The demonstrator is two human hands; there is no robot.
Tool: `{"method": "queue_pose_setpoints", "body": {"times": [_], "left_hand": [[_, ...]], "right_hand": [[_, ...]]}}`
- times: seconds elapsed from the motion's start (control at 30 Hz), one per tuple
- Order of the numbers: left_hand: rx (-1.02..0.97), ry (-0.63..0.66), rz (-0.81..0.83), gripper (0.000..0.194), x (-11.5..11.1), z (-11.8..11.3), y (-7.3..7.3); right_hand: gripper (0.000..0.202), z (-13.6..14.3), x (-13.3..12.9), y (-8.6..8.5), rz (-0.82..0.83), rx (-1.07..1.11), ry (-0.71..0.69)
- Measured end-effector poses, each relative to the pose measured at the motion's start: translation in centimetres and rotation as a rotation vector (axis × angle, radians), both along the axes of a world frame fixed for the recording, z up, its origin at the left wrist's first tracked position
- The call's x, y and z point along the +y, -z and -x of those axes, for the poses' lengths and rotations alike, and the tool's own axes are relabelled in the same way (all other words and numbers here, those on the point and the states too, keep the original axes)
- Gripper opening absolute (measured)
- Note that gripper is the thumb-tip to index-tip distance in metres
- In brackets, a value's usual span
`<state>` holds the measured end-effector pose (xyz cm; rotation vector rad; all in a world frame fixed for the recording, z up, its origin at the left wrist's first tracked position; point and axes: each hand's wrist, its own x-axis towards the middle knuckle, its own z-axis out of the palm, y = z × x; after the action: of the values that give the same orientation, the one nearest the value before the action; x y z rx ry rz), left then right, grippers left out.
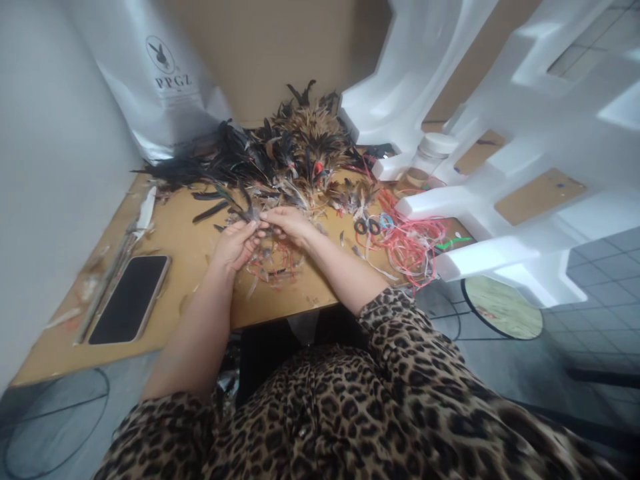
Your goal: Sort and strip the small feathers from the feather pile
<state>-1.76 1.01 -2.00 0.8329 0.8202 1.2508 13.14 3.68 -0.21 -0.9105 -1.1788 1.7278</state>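
Note:
My left hand [237, 244] pinches the base of a dark feather [245, 205] over the wooden table. My right hand [286, 223] meets it there, its thumb and fingertips pressed together at the same spot. Whether the right fingers grip the quill or something finer is too small to tell. Long black feathers [209, 208] lie just beyond the left hand. Behind both hands spreads a big heap of black and brown feathers [310, 137]. Under the hands are loose feather bits and reddish strands [280, 260].
A phone [130, 300] lies at the left. Dark-handled scissors [367, 227] rest beside tangled pink and white string [413, 243] at the right. White angular panels [480, 207] jut over the right edge near a lidded jar [434, 153]. A silvery bag [165, 87] stands at the back left.

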Motion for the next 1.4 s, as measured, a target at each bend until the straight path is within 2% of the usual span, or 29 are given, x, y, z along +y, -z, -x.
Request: {"method": "queue_pose_setpoints", "body": {"times": [0.2,0.37,0.5,0.73,0.97,1.1,1.23,1.4], "left_hand": [[0.034,0.021,0.007,0.008,0.0,0.0,0.2],[-0.039,-0.049,0.093,0.007,0.3,0.1,0.1],[-0.052,-0.042,0.117,0.007,0.4,0.1,0.2],[0.008,-0.023,0.107,0.008,0.5,0.0,0.6],[0.099,-0.03,0.071,0.01,0.2,-0.1,0.6],[0.197,-0.112,0.041,0.014,0.3,-0.3,0.6],[0.286,-0.23,-0.019,0.013,0.9,-0.4,1.2],[0.45,-0.296,-0.133,0.012,1.0,-0.5,1.7]], "right_hand": [[0.017,0.4,0.0,0.2,0.015,0.017,0.026],[0.017,0.3,0.0,0.0,-0.124,-0.001,0.115],[0.022,0.3,0.0,0.2,-0.228,-0.069,0.149],[0.021,0.8,0.4,1.4,-0.362,-0.105,0.176],[0.018,0.8,0.2,1.3,-0.428,-0.211,0.203],[0.017,0.8,-0.2,0.9,-0.458,-0.272,0.254],[0.018,1.1,-0.7,0.7,-0.556,-0.426,0.273],[0.021,1.4,-0.8,1.2,-0.605,-0.537,0.299]]}}
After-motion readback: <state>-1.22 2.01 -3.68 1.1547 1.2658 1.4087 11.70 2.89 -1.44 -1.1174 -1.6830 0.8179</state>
